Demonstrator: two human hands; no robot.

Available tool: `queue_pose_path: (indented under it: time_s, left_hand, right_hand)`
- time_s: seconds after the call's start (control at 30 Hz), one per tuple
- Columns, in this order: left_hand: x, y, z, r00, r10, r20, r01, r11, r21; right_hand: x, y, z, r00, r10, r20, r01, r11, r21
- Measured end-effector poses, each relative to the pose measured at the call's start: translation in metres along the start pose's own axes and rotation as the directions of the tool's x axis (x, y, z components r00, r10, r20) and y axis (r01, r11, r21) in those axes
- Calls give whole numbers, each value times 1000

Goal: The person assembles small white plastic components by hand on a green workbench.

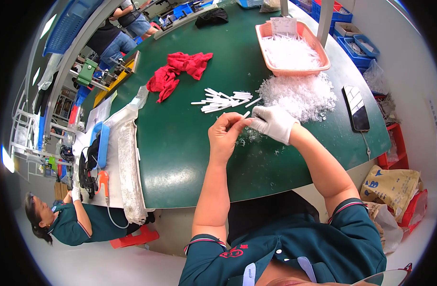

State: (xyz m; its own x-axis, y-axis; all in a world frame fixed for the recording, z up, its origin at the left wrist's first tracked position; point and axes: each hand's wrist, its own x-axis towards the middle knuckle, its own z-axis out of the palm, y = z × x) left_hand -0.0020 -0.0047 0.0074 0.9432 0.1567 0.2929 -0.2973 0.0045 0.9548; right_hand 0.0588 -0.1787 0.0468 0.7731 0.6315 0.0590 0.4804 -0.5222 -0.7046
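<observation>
Above the green tabletop, my bare left hand (224,134) pinches a small white plastic tube (246,115) between thumb and fingers. My right hand (274,123), in a white glove, meets it there with its fingers drawn together; what they grip is hidden. Just beyond my hands lies a loose pile of similar white tubes (221,100), pointing various ways. A heap of small clear plastic bits (302,95) spreads past my right hand, with stray bits scattered under both hands. Behind the heap, a peach-coloured basket (327,64) holds many white tubes and a paper label.
A crumpled red cloth (180,71) lies at the left of the green table (180,167). To the right rests a black phone (355,108) with a cable. At far left a co-worker (80,221) sits by a blue tray (102,145). Sacks (390,188) stand at lower right.
</observation>
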Motion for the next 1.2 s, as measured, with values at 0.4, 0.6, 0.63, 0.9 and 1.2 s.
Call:
queue_pose_path:
  time_s: [0.4,0.6,0.63,0.9,1.2]
  left_hand:
    - [6,2,-9,977,62,-206,-57,998,29]
    - [8,-14,-12,959,127,-255,-67,971,230]
    - [10,-15,-13,954,183,-236,-75,911,406]
    - [16,-33,-21,961,275,26,-133,379,916]
    - [7,-12,-10,1000,28,13,-19,258,966]
  right_hand:
    - [6,17,-18,924,379,53,-255,509,822]
    - [10,33,-14,942,283,182,-256,252,933]
    - [11,36,-14,940,263,219,-276,204,939]
    - [25,59,-33,979,165,119,-101,-113,989]
    - [8,40,-6,960,278,32,-82,169,982]
